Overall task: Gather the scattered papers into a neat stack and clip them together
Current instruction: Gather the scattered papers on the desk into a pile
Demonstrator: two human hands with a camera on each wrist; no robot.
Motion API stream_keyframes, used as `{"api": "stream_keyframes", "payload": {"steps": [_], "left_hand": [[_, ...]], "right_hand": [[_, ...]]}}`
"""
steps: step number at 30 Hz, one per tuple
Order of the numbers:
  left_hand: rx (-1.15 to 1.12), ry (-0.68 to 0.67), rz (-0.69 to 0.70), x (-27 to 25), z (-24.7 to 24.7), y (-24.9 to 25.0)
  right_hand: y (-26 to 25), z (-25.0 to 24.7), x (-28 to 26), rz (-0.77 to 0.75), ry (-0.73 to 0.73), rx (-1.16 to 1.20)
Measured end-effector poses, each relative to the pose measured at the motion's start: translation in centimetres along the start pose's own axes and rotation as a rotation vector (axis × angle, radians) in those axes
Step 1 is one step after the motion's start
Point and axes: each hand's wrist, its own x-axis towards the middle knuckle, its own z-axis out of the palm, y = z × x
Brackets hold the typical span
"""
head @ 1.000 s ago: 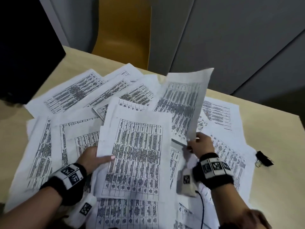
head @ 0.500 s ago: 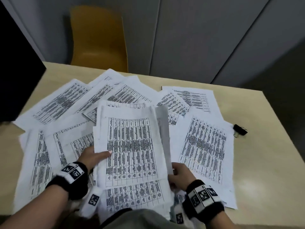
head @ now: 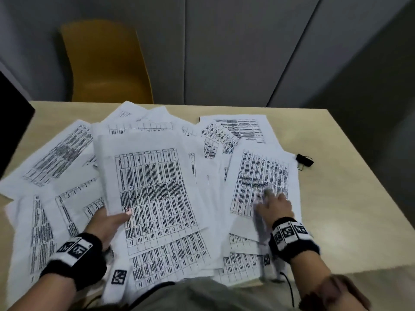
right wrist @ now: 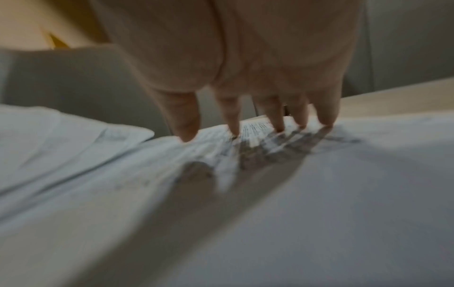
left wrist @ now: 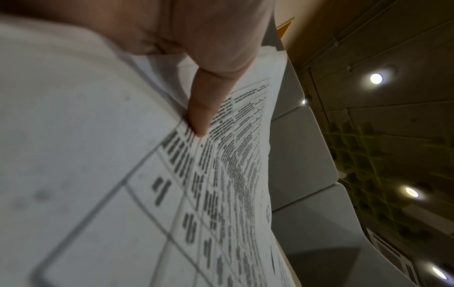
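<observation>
L hand (head: 105, 223) grips a small stack of sheets (head: 152, 194) by its left edge, thumb (left wrist: 199, 108) on top, stack lifted off the loose papers (head: 56, 158) spread under and left of it. R hand (head: 275, 207), fingers (right wrist: 184, 124) straight & spread, presses a printed sheet (head: 262, 176) flat on the table (head: 348, 198). Binder clip (head: 304, 160) lies beyond R hand, to its right, just off that sheet's far corner.

Looks like an office or meeting room: plain beige table (head: 350, 198), mustard moulded chair (head: 107, 63) pushed against it, grey panelled walls (head: 247, 46), recessed ceiling spotlights (left wrist: 376, 78), printed table sheets (head: 155, 189), black binder clip (head: 304, 160).
</observation>
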Motion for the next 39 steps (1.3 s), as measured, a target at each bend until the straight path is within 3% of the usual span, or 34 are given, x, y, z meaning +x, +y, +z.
{"api": "stream_keyframes", "payload": {"steps": [3, 6, 8, 11, 14, 19, 25, 31, 35, 39], "left_hand": [[-0.018, -0.005, 0.005, -0.1, 0.1, 0.0], [-0.072, -0.012, 0.021, -0.3, 0.5, -0.2], [-0.081, -0.005, 0.033, -0.2, 0.6, -0.5], [-0.098, 0.016, 0.021, -0.2, 0.7, -0.8], [-0.097, -0.005, 0.01, -0.2, 0.6, -1.1], [-0.068, -0.03, 0.017, 0.2, 0.5, -1.4], [-0.067, -0.022, 0.02, 1.0, 0.4, -1.8], [-0.076, -0.019, 0.034, 0.9, 0.4, -1.8], [-0.087, -0.046, 0.044, 0.8, 0.5, -1.6], [-0.101, -0.053, 0.035, 0.8, 0.5, -1.5]], "right_hand": [[-0.1, 1.7, -1.3, -0.186, -0.12, -0.172], [-0.8, 3.0, -2.8, -0.276, -0.098, -0.148], [-0.8, 2.8, -2.7, -0.219, 0.008, 0.032], [0.8, 1.3, -1.3, 0.071, 0.22, 0.166], [2.5, -0.1, -0.6, 0.276, 0.192, 0.195], [2.2, -0.7, -0.8, 0.235, 0.145, 0.312], [1.3, 0.1, -1.1, 0.207, 0.205, 0.486], [0.4, 0.4, -1.3, 0.241, 0.192, 0.231], [0.2, -0.2, -1.3, 0.197, 0.143, 0.429], [0.0, -0.1, -1.8, 0.199, 0.258, 0.708]]}}
